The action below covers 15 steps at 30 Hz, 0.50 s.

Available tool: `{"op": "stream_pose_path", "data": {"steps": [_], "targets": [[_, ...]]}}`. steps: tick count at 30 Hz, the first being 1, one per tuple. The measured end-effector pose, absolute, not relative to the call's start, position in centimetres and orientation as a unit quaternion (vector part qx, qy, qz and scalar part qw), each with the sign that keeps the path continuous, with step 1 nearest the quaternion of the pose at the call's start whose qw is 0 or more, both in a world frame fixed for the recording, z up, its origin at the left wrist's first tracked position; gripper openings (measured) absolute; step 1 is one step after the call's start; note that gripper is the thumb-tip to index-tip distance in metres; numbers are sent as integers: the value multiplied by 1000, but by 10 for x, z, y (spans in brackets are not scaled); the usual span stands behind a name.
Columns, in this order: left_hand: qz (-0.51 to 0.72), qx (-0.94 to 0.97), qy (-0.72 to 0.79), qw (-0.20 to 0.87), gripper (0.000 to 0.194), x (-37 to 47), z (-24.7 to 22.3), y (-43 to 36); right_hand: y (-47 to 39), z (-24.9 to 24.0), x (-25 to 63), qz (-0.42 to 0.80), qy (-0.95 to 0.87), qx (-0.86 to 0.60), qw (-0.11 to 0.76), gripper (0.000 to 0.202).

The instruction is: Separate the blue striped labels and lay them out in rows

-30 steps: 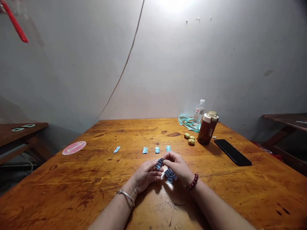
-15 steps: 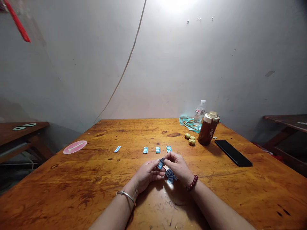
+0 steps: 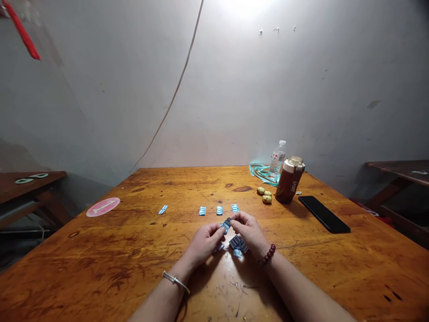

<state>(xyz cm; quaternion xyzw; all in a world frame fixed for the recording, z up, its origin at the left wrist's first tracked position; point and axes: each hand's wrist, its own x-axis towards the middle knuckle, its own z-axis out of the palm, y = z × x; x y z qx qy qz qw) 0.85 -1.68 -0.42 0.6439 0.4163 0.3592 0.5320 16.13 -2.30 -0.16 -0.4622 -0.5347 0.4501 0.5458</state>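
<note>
Between my two hands is a small blue-and-white striped card [image 3: 226, 224], tilted up above the table. My left hand [image 3: 205, 243] pinches its lower left side with thumb and fingers. The fingertips of my right hand [image 3: 247, 230] grip the upper right edge. Below my right hand lies a loose pile of similar striped cards [image 3: 237, 243]. Another striped piece [image 3: 220, 247] shows partly under my left fingers. Beyond my hands lie three striped cards in a row, the left one [image 3: 202, 210], the middle one [image 3: 219, 210] and the right one [image 3: 234, 208].
A slimmer blue-and-white piece [image 3: 162, 209] lies further left, near a pink oval sticker [image 3: 103, 207]. At the right are a black phone [image 3: 323, 213], a brown sport bottle [image 3: 289, 181], a clear water bottle [image 3: 278, 158], a turquoise strap [image 3: 259, 172] and three yellowish fruits [image 3: 267, 199].
My left fingers have curled in from an open spread to a pinch on the card. A striped piece now shows beneath that hand. The view has shifted slightly.
</note>
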Motion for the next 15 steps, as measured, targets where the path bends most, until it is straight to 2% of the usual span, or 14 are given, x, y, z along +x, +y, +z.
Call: {"op": "stream_pose_path", "data": {"steps": [3,5,8,10,12,15], "targets": [[412,702,462,351,26,0,-2,-10,-17,1,174,427,-503,-488,572,15],[403,727,468,301,27,-3,-3,-8,-13,0,182,419,-483,-500,584,17],[316,789,448,278,36,0,-9,-13,-9,-5,186,425,-476,-504,582,19],[269,826,423,258,33,7,-12,-23,-6,-8,181,441,-485,-501,566,19],[240,854,382,261,35,14,-11,-34,0,-11,169,446,-515,-509,527,17],[241,870,320,288,50,20,-5,-47,15,-13,143,429,-587,-527,441,10]]}}
